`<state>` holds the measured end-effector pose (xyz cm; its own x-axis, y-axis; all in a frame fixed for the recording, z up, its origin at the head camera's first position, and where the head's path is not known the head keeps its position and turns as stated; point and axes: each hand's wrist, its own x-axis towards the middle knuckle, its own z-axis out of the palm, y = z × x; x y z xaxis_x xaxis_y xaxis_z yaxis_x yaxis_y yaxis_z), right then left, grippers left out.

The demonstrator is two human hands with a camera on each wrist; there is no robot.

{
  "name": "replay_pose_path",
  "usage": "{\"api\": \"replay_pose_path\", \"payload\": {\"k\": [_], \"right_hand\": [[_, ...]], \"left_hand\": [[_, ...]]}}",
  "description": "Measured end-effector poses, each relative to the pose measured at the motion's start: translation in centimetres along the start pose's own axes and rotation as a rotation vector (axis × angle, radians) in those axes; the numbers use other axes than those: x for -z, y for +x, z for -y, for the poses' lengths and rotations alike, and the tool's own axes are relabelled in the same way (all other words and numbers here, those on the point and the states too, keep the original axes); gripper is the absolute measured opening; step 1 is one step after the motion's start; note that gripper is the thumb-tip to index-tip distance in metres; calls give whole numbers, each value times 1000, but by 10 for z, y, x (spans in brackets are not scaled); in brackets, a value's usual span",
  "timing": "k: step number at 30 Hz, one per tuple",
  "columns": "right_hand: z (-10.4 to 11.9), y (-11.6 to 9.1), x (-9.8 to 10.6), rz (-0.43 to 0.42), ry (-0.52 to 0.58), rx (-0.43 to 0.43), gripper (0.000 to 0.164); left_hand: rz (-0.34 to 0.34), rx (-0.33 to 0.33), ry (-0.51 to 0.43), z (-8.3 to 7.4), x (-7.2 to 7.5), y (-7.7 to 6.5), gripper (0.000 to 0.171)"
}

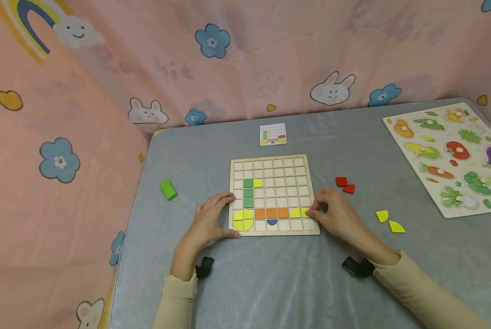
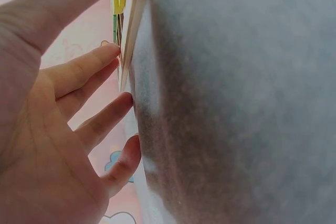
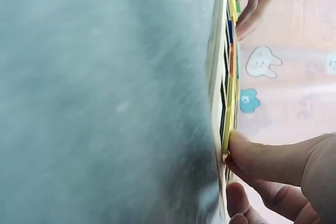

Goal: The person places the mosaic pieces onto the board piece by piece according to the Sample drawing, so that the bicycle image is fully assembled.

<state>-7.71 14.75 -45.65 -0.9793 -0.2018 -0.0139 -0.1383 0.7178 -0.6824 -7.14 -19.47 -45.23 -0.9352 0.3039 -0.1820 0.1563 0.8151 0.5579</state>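
Note:
A wooden grid board (image 1: 272,164) lies on the table. My left hand (image 1: 206,223) rests at its left side, fingertips on the left edge and thumb by the lower left corner. With thumb and forefinger, my right hand (image 1: 336,213) pinches a yellow quarter-circle tile (image 1: 305,212) in the board's right column. The right wrist view shows the thumb (image 3: 262,156) over that tile's end. Beside it sits another yellow tile (image 1: 295,212), then a row of orange squares (image 1: 272,213). Green squares (image 1: 248,193), a yellow circle of quarters (image 1: 243,220) and a blue half-circle (image 1: 272,222) also lie in the grid.
Green blocks (image 1: 168,189) lie left of the board. To the right are red tiles (image 1: 341,182) and loose yellow quarter tiles (image 1: 396,227). A small pattern card (image 1: 272,134) lies behind the board. A vegetable puzzle board (image 1: 451,211) fills the far right, and a curtain (image 1: 253,82) hangs behind.

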Motion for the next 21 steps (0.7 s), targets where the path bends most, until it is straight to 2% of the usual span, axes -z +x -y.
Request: {"api": "replay_pose_path", "payload": {"k": [6,12,15,21], "right_hand": [[-9,-17,10,-6,-110,-34,20],[-30,-37,34,-9,-257,-121,21],[-43,-45,48,12,-280,-157,24],[-63,-52,68,24,-291,-178,26]], "left_hand": [[-3,-4,-3,1,0,-1,99],[-1,-5,3,2,0,0,100],[2,-2,3,1,0,1,100],[2,2,3,1,0,0,99]]}}
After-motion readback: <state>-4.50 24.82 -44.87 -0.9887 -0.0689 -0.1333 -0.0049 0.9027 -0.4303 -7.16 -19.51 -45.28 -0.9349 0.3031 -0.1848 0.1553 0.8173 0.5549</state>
